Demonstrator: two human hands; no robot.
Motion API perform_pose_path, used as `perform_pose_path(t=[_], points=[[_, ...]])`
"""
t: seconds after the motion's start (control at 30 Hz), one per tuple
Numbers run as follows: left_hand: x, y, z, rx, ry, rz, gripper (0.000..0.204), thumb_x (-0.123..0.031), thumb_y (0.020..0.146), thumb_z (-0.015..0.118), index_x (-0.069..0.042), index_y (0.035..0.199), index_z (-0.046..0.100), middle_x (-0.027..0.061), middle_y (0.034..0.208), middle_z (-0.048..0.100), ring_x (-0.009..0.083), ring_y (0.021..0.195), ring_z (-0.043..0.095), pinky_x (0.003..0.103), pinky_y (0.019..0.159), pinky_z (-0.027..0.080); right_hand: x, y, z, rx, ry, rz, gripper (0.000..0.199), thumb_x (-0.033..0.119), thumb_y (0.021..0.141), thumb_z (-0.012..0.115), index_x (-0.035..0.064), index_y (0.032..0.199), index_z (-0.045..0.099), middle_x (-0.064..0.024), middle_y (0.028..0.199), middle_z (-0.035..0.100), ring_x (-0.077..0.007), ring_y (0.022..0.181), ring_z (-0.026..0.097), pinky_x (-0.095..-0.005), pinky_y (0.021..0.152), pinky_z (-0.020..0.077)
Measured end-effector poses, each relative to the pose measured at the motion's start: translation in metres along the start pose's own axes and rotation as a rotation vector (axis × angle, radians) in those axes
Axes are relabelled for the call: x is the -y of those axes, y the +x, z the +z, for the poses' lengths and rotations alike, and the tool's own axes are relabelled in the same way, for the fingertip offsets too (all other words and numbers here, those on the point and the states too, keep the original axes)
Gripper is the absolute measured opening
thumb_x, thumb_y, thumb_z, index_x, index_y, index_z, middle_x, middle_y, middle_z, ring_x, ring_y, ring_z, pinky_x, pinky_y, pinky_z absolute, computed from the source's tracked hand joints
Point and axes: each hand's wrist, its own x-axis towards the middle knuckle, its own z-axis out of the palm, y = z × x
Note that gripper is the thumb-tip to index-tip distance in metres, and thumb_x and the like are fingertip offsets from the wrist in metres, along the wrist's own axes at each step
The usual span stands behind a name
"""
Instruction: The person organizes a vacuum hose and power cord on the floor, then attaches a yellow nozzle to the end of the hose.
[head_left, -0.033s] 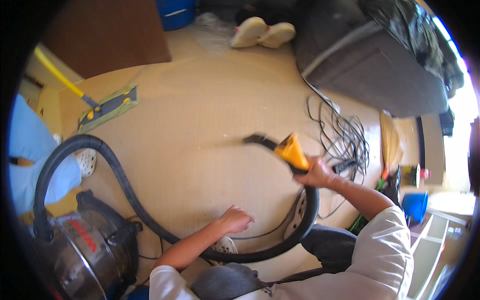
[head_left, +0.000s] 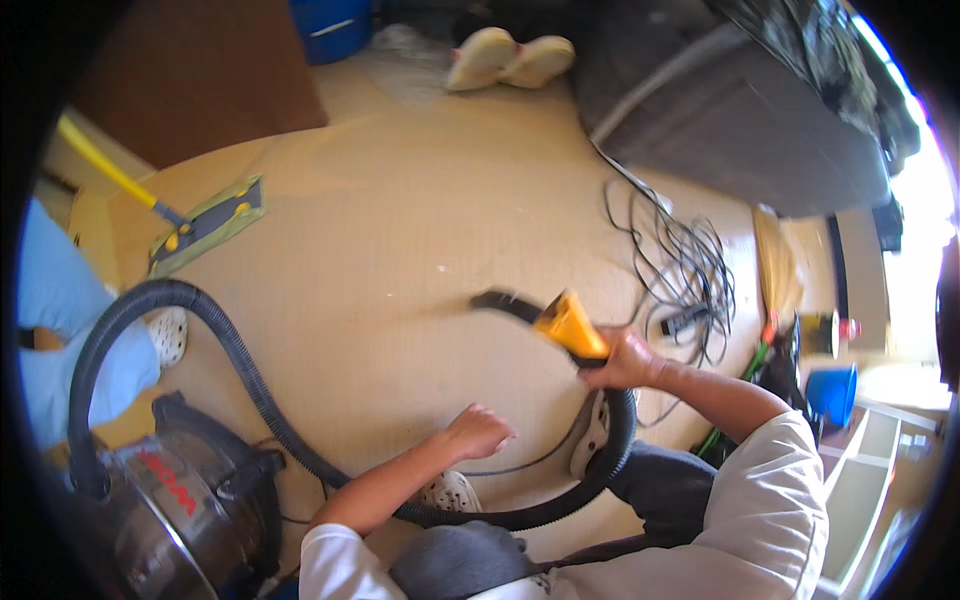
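Note:
My right hand [head_left: 622,360] is wrapped round the end of a vacuum cleaner hose, just behind its yellow handle piece [head_left: 573,326]. From that piece a black curved nozzle [head_left: 505,303], blurred by motion, points left over the floor. The black ribbed hose [head_left: 243,362] loops below my hands and runs left to a shiny metal canister vacuum cleaner [head_left: 165,515]. My left hand [head_left: 480,432] is closed in a loose fist in front of my body, with nothing seen in it. It is apart from the hose.
A tangled black cable [head_left: 685,270] lies on the right. A flat mop [head_left: 210,222] with a yellow pole rests at the far left, near a person in light blue trousers [head_left: 65,300]. A dark sofa-like piece [head_left: 740,125], pale shoe soles [head_left: 510,62] and a brown panel [head_left: 200,75] border the floor.
My right hand has drawn the yellow handle piece and nozzle slightly nearer and to the left. My left hand stays closed, and the whole view has shifted a little.

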Motion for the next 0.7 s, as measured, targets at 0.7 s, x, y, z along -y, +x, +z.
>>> perform_pose_path(t=[0.7], points=[[-0.060, -0.014, 0.079, -0.038, 0.146, 0.093, 0.033, -0.025, 0.075, 0.063, -0.008, 0.103, 0.056, 0.0098, 0.096, 0.054, 0.0280, 0.092, 0.054, 0.039, 0.078, 0.045, -0.094, -0.225, 0.084, -0.665, 0.431, 0.318, 0.042, 0.014, 0.062, 0.068, 0.0017, 0.100, 0.054, -0.0084, 0.073, 0.060, -0.0171, 0.066, 0.059, -0.0299, 0.064, 0.0472]])
